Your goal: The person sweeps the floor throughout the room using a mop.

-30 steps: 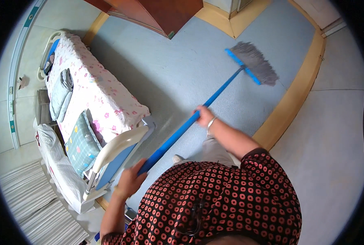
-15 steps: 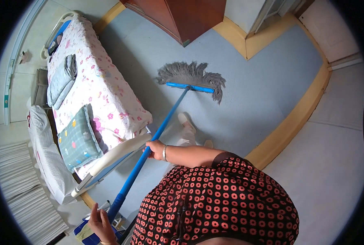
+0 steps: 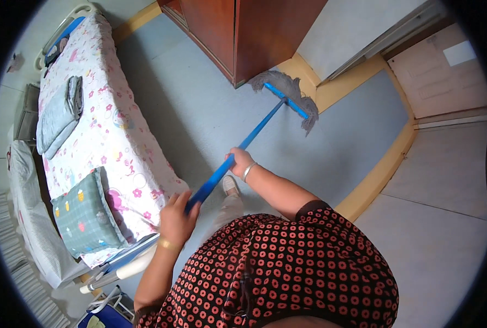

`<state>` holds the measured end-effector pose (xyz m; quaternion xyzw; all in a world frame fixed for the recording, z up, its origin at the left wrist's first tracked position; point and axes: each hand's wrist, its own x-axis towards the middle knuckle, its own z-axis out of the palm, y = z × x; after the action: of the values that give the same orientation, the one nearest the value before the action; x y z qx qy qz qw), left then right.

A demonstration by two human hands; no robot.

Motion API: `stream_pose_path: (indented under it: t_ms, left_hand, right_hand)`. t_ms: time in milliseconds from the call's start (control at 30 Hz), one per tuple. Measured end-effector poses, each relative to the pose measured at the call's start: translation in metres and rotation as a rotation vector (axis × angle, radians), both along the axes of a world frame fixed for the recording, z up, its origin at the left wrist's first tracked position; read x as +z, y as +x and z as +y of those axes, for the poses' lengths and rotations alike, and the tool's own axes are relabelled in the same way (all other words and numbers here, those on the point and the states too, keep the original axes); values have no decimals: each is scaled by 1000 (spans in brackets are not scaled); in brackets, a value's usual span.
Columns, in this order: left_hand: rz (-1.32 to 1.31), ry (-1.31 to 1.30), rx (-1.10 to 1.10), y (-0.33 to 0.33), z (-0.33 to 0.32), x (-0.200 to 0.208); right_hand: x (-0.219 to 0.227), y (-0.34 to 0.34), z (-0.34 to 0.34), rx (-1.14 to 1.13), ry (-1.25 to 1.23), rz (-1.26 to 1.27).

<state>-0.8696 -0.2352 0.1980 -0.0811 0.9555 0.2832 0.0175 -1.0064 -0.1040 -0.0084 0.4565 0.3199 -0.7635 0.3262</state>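
A long blue mop [image 3: 258, 133] slants across the floor, its grey string head spread between the wardrobe's corner and the yellow floor border. My right hand [image 3: 240, 162], with a bangle at the wrist, is wrapped round the middle of its handle. Lower down, at the handle's near end, my left hand [image 3: 178, 217] has its thumb and fingers on either side of the pole; the very tip is hidden by the hand.
On the left stands a bed [image 3: 98, 104] with a flowered sheet, a folded grey blanket [image 3: 62, 116] and a green pillow [image 3: 85, 210]. A reddish-brown wardrobe [image 3: 270, 35] rises ahead. My shoe [image 3: 230, 185] is below the handle. A pale door [image 3: 440, 74] is far right.
The mop head has moved right and away, up to the wardrobe corner. My right hand went forward and right with the handle. My left hand, apart from it before, has come onto its end.
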Motion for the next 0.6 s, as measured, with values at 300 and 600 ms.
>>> stream_pose_path:
  t_ms: [300,600]
  left_hand:
    - [27,62,-91,-153,47,-84]
    - [-412,-104,-237,-146,54,-50]
  right_hand:
    - [2,-88,28,-19,-91,98]
    - [-59,-145,69,-90,47,-20]
